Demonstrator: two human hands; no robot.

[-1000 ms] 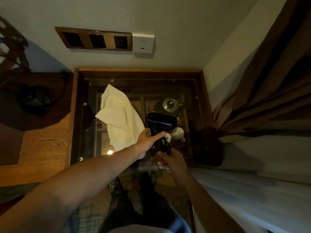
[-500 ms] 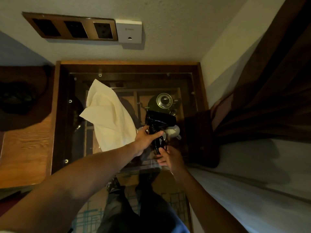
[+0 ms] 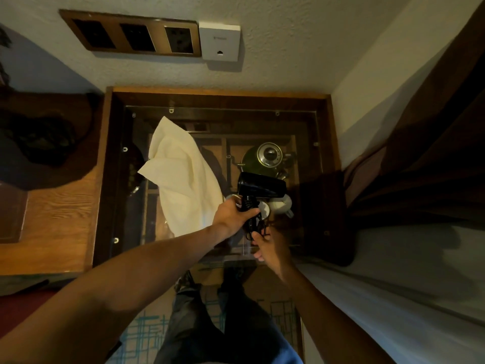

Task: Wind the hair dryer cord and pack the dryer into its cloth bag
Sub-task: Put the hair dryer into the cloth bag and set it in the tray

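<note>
Gripping the black hair dryer (image 3: 261, 185) by its handle, the left hand (image 3: 231, 215) is closing its fingers around it. The right hand (image 3: 270, 248) is pinching the wound cord (image 3: 256, 225) below. The cream cloth bag (image 3: 181, 177) is lying on the glass table (image 3: 309, 143).

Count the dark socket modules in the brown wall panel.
3, side by side in the brown wall panel: left socket, middle socket, right socket. The white plate beside it is separate.

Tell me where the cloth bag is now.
The cloth bag lies on the glass table, left of the hair dryer and beside the left hand.
</note>
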